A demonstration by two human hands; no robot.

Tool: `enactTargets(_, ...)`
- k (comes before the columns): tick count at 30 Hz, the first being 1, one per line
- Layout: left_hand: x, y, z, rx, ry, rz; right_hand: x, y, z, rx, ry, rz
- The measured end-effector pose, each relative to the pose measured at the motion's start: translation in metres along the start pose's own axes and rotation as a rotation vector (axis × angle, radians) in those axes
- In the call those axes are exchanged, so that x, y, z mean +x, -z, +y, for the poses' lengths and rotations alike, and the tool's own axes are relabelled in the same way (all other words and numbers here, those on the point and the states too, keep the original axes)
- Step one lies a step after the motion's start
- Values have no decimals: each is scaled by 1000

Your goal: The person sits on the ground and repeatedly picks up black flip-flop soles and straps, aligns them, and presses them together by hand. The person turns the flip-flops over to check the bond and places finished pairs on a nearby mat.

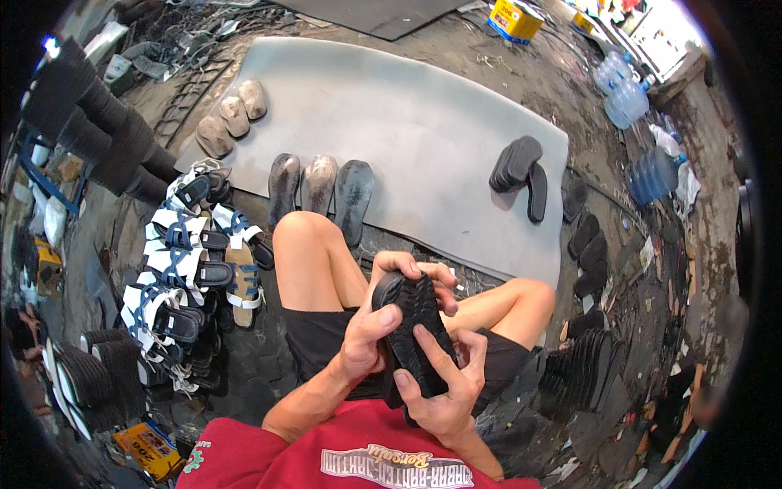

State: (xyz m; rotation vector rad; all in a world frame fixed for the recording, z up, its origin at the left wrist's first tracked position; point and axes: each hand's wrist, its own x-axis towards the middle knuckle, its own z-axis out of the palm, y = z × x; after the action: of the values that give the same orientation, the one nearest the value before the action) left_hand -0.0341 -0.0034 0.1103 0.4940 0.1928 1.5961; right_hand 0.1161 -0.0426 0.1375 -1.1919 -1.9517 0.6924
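Observation:
A black shoe sole [405, 297] with a ridged tread is held over my lap, tread side up. My left hand [368, 336] wraps its left side, thumb pressed on the edge and fingers curled over the far end. My right hand [456, 383] grips the near right part, with its index finger lying on the tread and the thumb at the near edge. Another black layer shows under the sole's left edge; whether it is a second piece, I cannot tell. Just beyond my knees, three dark foot-shaped forms [318, 186] lie partly on a grey sheet [432, 122].
Sandals with white and navy straps [175, 269] are piled to my left. Black soles [515, 165] sit stacked on the sheet's right side, and more soles [577, 371] stand at my right. Pale foot forms [235, 116] lie far left. Blue water jugs [627, 103] stand far right.

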Motion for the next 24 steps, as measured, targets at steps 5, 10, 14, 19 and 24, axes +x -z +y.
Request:
enactTargets(5, 9, 7, 6, 83, -37, 133, 15, 8, -2, 125, -107, -188)
enactTargets(10, 19, 15, 32, 94, -290, 226, 1, 3, 16, 1002, -673, -95)
enactTargets(14, 24, 21, 31, 134, -434, 155, -18, -3, 49, 1428, -943, -46)
enactTargets(19, -4, 14, 6, 100, -270, 202, -4, 14, 87, 1308, -873, 202)
enactTargets(24, -42, 8, -20, -288, 367, 271, 16, 60, 133, 974, -554, 418)
